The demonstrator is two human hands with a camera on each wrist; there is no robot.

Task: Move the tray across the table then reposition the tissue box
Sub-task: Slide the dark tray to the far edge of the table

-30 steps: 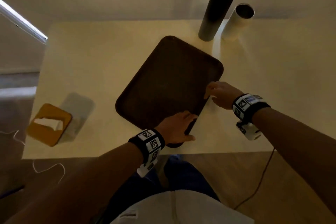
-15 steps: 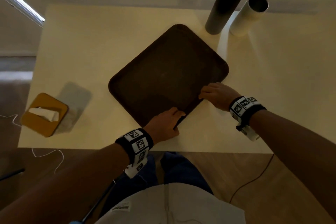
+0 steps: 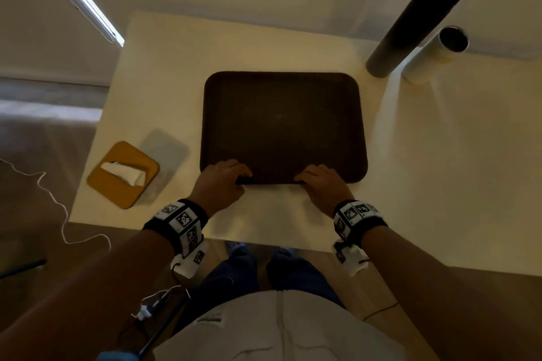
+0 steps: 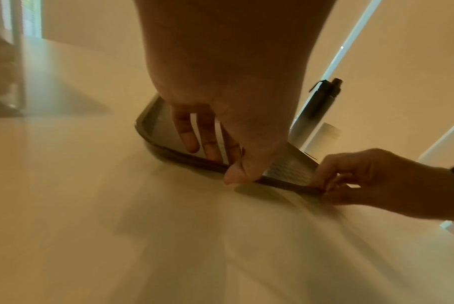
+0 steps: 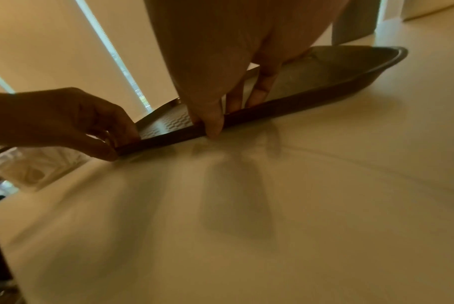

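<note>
A dark brown rectangular tray (image 3: 283, 123) lies flat and square to me in the middle of the pale table (image 3: 440, 170). My left hand (image 3: 223, 182) pinches its near rim (image 4: 192, 159) on the left, fingers (image 4: 189, 139) inside, thumb outside. On the right of that same rim (image 5: 285, 110), my right hand (image 3: 319, 184) pinches likewise, with its thumb (image 5: 214, 123) on the outer edge. The tissue box (image 3: 123, 174), ochre-topped with a white tissue sticking out, stands at the table's near left corner, clear of both hands.
A tall dark bottle (image 3: 416, 20) and a white cylindrical cup (image 3: 434, 56) stand at the far right, just beyond the tray's far right corner. A white cable (image 3: 58, 208) trails on the floor to the left. The table's near edge runs just behind my wrists.
The tray has turned from a diagonal lie to square with the table edge and shifted left, away from the bottle. Both hands stayed on its near rim.
</note>
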